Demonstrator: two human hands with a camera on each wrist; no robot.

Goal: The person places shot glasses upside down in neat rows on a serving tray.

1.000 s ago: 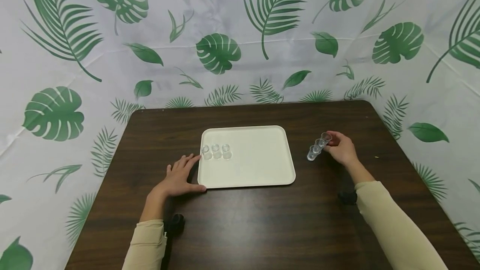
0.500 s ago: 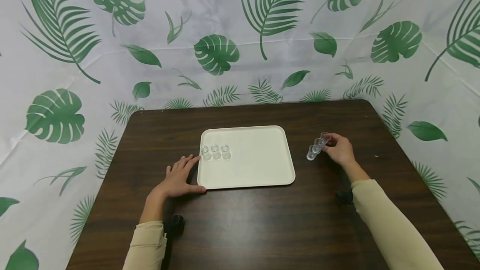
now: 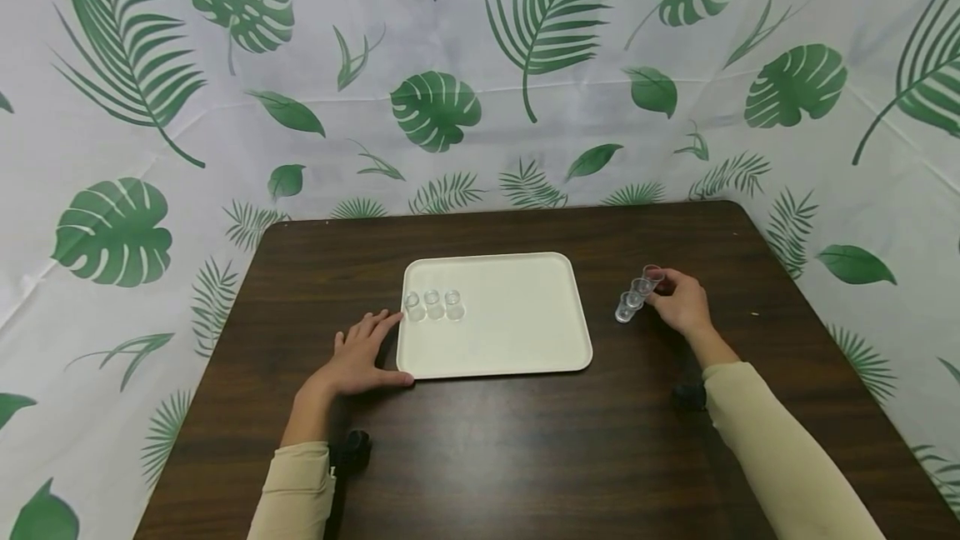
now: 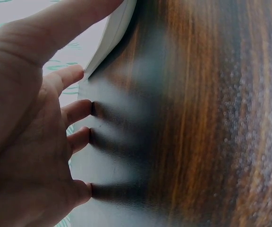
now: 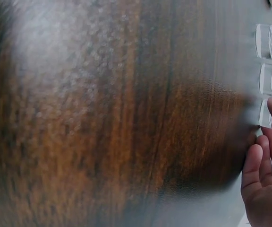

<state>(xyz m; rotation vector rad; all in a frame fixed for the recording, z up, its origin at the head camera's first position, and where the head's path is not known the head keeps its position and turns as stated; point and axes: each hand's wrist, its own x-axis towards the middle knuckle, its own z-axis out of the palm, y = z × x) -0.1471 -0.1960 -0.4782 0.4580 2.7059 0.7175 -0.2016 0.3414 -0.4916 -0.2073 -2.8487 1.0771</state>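
Observation:
My left hand [image 3: 356, 361] spreads its fingers at the left end of a cream tray [image 3: 517, 315]. Its thumb touches the tray's front left corner and its index finger reaches the left edge; in the left wrist view the other fingertips rest on the table. On the tray's left part stand three small clear shot glasses [image 3: 433, 305] in a row. Right of the tray, three more clear shot glasses [image 3: 636, 293] stand in a slanting line. My right hand [image 3: 682, 302] pinches the farthest one [image 5: 266, 113] between thumb and fingers; its base appears to be on the table.
Under everything is a dark wood-grain table [image 3: 480, 457]. A white cloth [image 3: 337, 140] printed with green leaves hangs behind and along the sides. A strip of bare table lies between the tray and the right-hand glasses.
My right forearm has shifted slightly left, the hand staying at the same glass. My left hand, the tray and the glasses keep their places.

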